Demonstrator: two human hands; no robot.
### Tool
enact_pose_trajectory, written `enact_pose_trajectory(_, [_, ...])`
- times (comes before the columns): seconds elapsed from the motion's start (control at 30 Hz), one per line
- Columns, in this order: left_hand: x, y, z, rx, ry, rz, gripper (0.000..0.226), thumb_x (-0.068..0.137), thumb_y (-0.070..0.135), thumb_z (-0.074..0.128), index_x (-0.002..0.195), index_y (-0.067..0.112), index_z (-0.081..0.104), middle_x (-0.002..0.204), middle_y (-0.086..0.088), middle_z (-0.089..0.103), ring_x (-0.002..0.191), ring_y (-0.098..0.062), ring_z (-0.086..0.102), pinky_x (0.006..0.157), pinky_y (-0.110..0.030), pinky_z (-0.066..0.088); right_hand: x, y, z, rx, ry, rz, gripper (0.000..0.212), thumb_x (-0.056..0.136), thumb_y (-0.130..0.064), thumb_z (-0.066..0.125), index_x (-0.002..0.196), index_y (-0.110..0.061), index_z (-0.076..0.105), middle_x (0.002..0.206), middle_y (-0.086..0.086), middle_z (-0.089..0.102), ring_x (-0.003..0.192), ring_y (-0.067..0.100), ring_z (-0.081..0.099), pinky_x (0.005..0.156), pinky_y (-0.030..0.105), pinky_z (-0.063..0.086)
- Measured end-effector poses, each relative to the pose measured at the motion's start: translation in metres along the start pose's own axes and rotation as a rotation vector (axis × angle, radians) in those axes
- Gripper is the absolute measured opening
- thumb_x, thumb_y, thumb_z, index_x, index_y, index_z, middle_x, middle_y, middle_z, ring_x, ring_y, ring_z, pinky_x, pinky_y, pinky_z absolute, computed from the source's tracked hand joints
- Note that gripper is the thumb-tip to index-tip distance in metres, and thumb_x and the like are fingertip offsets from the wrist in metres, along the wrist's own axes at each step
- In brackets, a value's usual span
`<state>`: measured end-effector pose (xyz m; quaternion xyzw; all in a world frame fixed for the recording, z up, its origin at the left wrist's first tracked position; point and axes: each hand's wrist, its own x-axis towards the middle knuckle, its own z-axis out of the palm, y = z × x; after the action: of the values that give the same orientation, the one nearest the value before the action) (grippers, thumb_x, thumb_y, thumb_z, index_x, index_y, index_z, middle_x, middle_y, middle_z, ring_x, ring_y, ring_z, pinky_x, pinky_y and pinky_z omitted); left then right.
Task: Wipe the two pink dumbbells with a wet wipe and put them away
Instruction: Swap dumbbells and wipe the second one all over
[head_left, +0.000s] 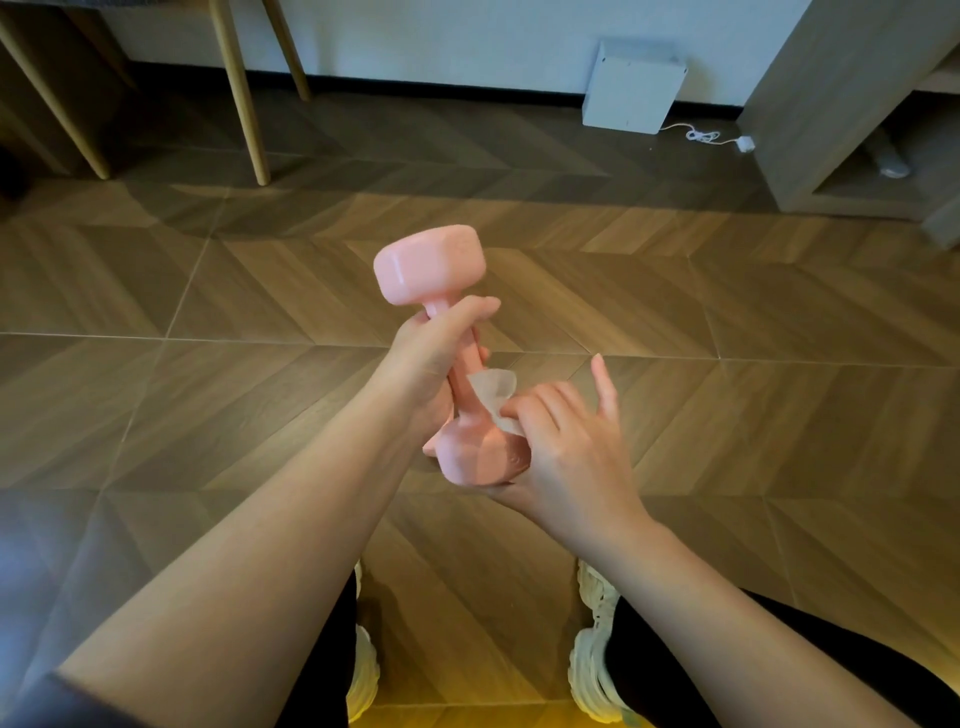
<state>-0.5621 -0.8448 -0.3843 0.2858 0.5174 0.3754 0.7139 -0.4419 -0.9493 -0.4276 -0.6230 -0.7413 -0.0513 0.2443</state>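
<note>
One pink dumbbell is held in the air above the floor, in front of the person, between the two hands. It is tilted, with one blocky head raised and turned away from the person and the other head lower and nearer the body. The handle is gripped by the left hand, whose fingers and thumb are curled round it just below the upper head. One wet wipe, crumpled and pale, is pressed against the lower part of the handle, where it meets the lower head. The wipe is pinched by the right hand, whose fingers are bent over it while the index finger is stretched straight upward; the lower head lies against this hand's palm.

Below the forearms, two white shoes are seen on the floor, one on the left and one on the right, with dark trousers above them. The floor is laid in a wood-look herringbone pattern. At the upper left, three light wooden furniture legs are counted. One white box is set against the wall, with one white cable coiled just beside it. One grey cabinet stands at the right edge.
</note>
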Motion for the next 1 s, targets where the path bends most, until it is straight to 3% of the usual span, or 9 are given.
enact_pose_trajectory(0.17, [-0.003, 0.010, 0.003, -0.179, -0.122, -0.080, 0.030, 0.092, 0.020, 0.060, 0.069, 0.019, 0.040, 0.052, 0.003, 0.034, 0.041, -0.011, 0.030, 0.046, -0.024, 0.031, 0.003, 0.000, 0.002, 0.108, 0.017, -0.022, 0.062, 0.053, -0.047, 0.089, 0.094, -0.017, 0.053, 0.088, -0.006, 0.064, 0.089, 0.015, 0.059, 0.110, 0.059, 0.030])
enact_pose_trajectory(0.3, [-0.002, 0.005, -0.002, -0.120, -0.076, -0.010, 0.016, 0.091, 0.019, 0.065, 0.080, 0.015, 0.053, 0.066, 0.000, 0.050, 0.056, -0.012, 0.049, 0.056, -0.025, 0.043, 0.003, 0.003, 0.000, 0.092, 0.000, -0.012, 0.070, 0.051, -0.047, 0.093, 0.098, -0.020, 0.049, 0.092, -0.006, 0.063, 0.092, 0.016, 0.061, 0.111, 0.054, 0.030])
enact_pose_trajectory(0.4, [0.001, 0.002, -0.005, -0.106, -0.051, -0.052, 0.019, 0.088, 0.021, 0.068, 0.077, 0.015, 0.053, 0.064, 0.001, 0.048, 0.054, -0.012, 0.049, 0.056, -0.025, 0.043, 0.001, 0.004, 0.001, 0.055, -0.010, -0.031, 0.076, 0.047, -0.048, 0.094, 0.099, -0.020, 0.045, 0.091, -0.006, 0.063, 0.091, 0.016, 0.060, 0.110, 0.053, 0.032])
enact_pose_trajectory(0.53, [0.000, 0.007, -0.002, -0.157, -0.149, -0.073, 0.030, 0.093, 0.024, 0.061, 0.069, 0.019, 0.043, 0.051, 0.004, 0.037, 0.043, -0.010, 0.036, 0.047, -0.022, 0.035, 0.003, 0.008, -0.002, 0.044, -0.013, -0.057, 0.059, 0.053, -0.045, 0.092, 0.090, -0.014, 0.058, 0.083, -0.004, 0.062, 0.085, 0.018, 0.060, 0.110, 0.054, 0.030])
enact_pose_trajectory(0.6, [0.000, 0.007, -0.003, -0.129, -0.190, -0.033, 0.030, 0.093, 0.025, 0.061, 0.069, 0.018, 0.044, 0.054, 0.001, 0.040, 0.046, -0.013, 0.041, 0.053, -0.027, 0.038, 0.004, 0.009, -0.004, 0.055, -0.018, -0.051, 0.053, 0.055, -0.043, 0.091, 0.086, -0.013, 0.059, 0.081, -0.005, 0.061, 0.086, 0.017, 0.058, 0.110, 0.054, 0.032])
enact_pose_trajectory(0.73, [0.004, 0.004, -0.009, -0.056, -0.111, -0.026, 0.026, 0.070, 0.032, 0.074, 0.065, 0.016, 0.054, 0.062, -0.001, 0.051, 0.057, -0.019, 0.050, 0.068, -0.035, 0.039, 0.002, 0.006, -0.002, 0.108, -0.055, -0.086, 0.052, 0.056, -0.035, 0.092, 0.089, -0.014, 0.057, 0.089, -0.004, 0.063, 0.092, 0.015, 0.056, 0.107, 0.048, 0.035])
enact_pose_trajectory(0.9, [0.009, 0.001, -0.016, -0.014, -0.128, -0.017, 0.037, 0.064, 0.031, 0.079, 0.086, 0.013, 0.055, 0.073, -0.001, 0.048, 0.081, -0.030, 0.053, 0.086, -0.046, 0.048, 0.001, 0.009, -0.001, 0.094, -0.113, -0.062, 0.069, 0.050, -0.020, 0.094, 0.096, -0.022, 0.042, 0.094, -0.004, 0.059, 0.094, 0.018, 0.057, 0.104, 0.047, 0.040])
enact_pose_trajectory(1.0, [0.008, -0.003, -0.015, -0.031, -0.027, -0.024, 0.023, 0.080, 0.023, 0.074, 0.084, 0.011, 0.055, 0.067, 0.000, 0.050, 0.061, -0.018, 0.054, 0.072, -0.037, 0.048, 0.003, 0.010, -0.002, 0.084, -0.169, -0.100, 0.069, 0.049, -0.021, 0.094, 0.098, -0.022, 0.045, 0.095, -0.003, 0.061, 0.094, 0.019, 0.059, 0.100, 0.044, 0.044])
